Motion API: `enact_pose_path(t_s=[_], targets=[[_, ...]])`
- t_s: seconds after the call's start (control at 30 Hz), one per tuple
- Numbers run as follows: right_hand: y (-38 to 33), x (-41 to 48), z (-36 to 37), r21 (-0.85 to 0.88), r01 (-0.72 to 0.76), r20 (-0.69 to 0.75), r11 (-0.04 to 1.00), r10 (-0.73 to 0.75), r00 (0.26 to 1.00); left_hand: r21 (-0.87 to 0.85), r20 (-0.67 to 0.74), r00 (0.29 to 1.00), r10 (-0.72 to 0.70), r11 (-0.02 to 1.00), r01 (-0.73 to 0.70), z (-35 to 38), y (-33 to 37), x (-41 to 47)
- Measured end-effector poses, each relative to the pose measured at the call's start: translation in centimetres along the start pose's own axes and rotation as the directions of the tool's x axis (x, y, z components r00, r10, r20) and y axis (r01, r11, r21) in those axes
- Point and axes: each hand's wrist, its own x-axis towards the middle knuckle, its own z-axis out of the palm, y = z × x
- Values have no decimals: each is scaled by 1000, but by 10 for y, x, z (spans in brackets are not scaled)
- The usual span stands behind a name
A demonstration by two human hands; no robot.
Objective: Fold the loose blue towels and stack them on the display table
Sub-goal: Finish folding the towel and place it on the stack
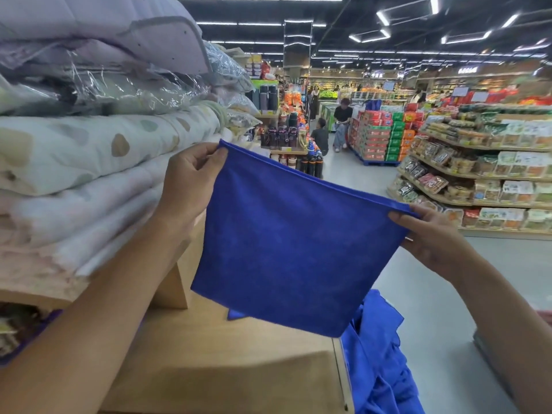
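Folding is the step I am judging to be in hand: I am holding one blue towel (292, 249) up in the air by its top edge, stretched taut between both hands. My left hand (191, 180) is pinching the far-left corner, its fingers (209, 162) curled over the hem. My right hand (433, 237) is pinching the near-right corner the same way, thumb and fingers closed on the cloth.

The towel is hanging as a flat rectangle above the wooden bench (224, 369), apart from it, with its lower edge dangling free. I cannot tell whether it is already doubled over.

A heap of loose blue towels (379, 369) is spilling down just beside the bench's right edge, so I am reckoning that most of the work is waiting. A small blue corner (236, 314) is peeking out on the bench behind the hanging towel; whether it belongs to a stack I cannot tell. Stacked quilts (89, 150) are crowding the left side.

Next I am expecting to bring the two pinched corners together, or to lower the towel flat onto bare wood and fold it there. Either way the cloth is limp, so both pinches are needing to stay firm and the edges matched.
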Motion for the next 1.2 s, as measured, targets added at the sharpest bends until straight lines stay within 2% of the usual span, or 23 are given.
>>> enact_pose_path(t_s=[0.1,0.23,0.37,0.5,0.7,0.8,0.9,1.0,1.1,1.2], targets=[[-6,-11,-5,9,61,19,998,-62,998,-6,-26,999,43,999,-43,-14,7,-24],[-14,-26,-8,-36,177,112,984,-172,979,-15,-57,992,116,993,-118,-38,14,-50],[-13,-38,-8,-43,220,172,975,-210,963,10,-72,994,84,996,-84,-62,10,-71],[9,-47,-2,-70,164,214,984,-146,966,-3,-64,998,-14,1000,14,-88,-7,-96],[76,-68,24,-150,-27,255,988,65,965,-6,-5,982,-188,982,188,-127,-55,-172],[113,-71,29,-236,-109,244,966,168,955,4,45,938,-342,939,343,-137,-81,-206],[149,-65,28,-318,-164,213,934,239,947,-10,13,885,-465,885,465,-139,-106,-221],[170,-54,28,-328,-196,220,924,276,936,-4,-10,850,-527,850,527,-135,-132,-215],[174,-39,34,-346,-194,241,918,287,927,20,-100,826,-554,829,559,-131,-160,-197],[171,-18,43,-399,-159,181,903,248,952,62,-123,830,-544,830,554,-124,-182,-167]])
